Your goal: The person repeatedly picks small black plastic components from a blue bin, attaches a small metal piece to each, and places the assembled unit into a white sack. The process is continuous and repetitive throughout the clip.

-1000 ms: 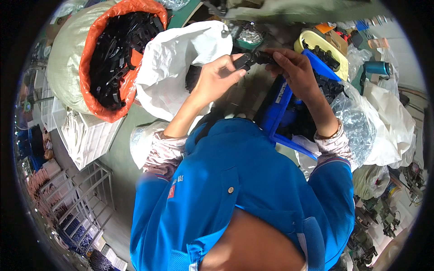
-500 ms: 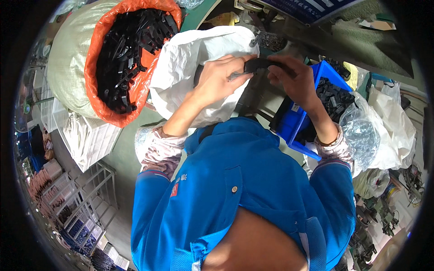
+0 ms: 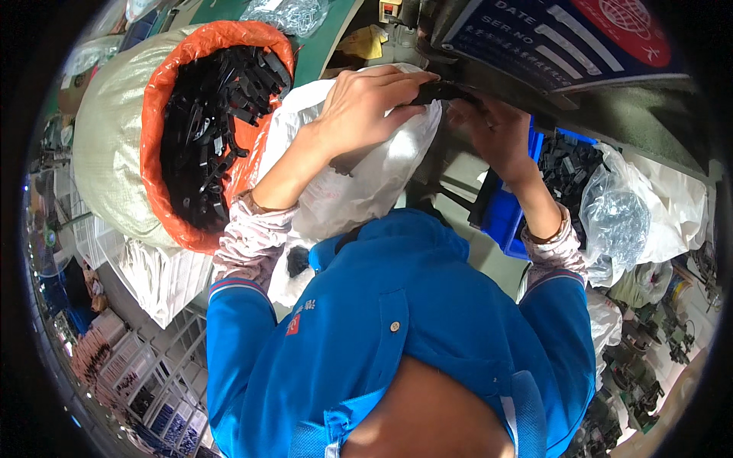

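At the left of the view, a large woven pale sack lined with orange plastic [image 3: 114,145] is seen, filled with small black moulded plastic parts [image 3: 210,130]. Beside it, toward the centre, a white plastic bag [image 3: 359,191] is positioned, open at the top. At the upper right, a grey machine body with a dark blue label plate [image 3: 565,38] is located — its underside overhangs both hands. Below it, on the right, a blue plastic bin [image 3: 508,221] holding more black parts is placed, with a crumpled clear plastic bag [image 3: 615,221] just beside it.

A narrow black plastic part [image 3: 443,91] is held just under the machine's edge, above the white bag. The left hand [image 3: 366,107] is closed on the part's left end, fingers curled over it. The right hand [image 3: 496,130] is set against the part's right end — whether its fingers are clamped on it cannot be told, since they are partly hidden in shadow.
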Available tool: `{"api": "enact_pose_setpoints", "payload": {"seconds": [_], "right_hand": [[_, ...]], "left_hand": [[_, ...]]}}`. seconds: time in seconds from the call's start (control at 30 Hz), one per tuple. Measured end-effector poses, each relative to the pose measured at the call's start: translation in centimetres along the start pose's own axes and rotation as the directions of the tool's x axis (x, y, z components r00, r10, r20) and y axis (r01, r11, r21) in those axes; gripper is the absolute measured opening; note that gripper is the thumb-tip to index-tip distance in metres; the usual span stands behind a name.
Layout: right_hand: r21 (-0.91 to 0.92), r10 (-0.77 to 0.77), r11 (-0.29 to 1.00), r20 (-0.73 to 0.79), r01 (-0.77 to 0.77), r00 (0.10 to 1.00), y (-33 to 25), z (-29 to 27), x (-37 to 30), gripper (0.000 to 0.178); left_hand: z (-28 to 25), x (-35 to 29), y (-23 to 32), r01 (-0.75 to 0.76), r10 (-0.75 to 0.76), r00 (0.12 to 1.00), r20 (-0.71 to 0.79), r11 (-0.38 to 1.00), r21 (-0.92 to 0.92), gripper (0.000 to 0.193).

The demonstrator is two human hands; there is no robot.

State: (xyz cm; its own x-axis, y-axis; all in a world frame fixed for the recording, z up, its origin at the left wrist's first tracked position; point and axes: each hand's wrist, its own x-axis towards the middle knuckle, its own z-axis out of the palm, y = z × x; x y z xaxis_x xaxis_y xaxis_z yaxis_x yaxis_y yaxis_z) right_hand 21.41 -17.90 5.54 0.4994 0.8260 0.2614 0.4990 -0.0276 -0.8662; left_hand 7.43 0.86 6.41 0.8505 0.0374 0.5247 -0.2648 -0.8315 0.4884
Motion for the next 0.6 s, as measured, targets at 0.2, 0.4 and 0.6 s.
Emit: {"api": "enact_pose_setpoints", "payload": {"seconds": [0.2,0.4,0.6], "right_hand": [[-0.040,0.066,0.997,0.064,-0.064,0.996,1.8,-0.1,0.7,0.017],[0.151,0.205,0.964,0.112,-0.220,0.972,3.4,0.0,1.1,0.024],[0.201,0.247,0.938,0.182,-0.282,0.952,4.5,-0.8,0.9,0.022]], "left_hand": [[0.9,0.4,-1.6,0.113,-0.109,0.985,0.135,0.993,-0.027,0.038],[0.1,0.3,-2.6,0.137,-0.137,0.966,0.218,0.990,0.012,0.038],[-0.8,-0.1,-1.9,0.280,-0.247,0.938,0.242,0.953,-0.115,0.023]]}}
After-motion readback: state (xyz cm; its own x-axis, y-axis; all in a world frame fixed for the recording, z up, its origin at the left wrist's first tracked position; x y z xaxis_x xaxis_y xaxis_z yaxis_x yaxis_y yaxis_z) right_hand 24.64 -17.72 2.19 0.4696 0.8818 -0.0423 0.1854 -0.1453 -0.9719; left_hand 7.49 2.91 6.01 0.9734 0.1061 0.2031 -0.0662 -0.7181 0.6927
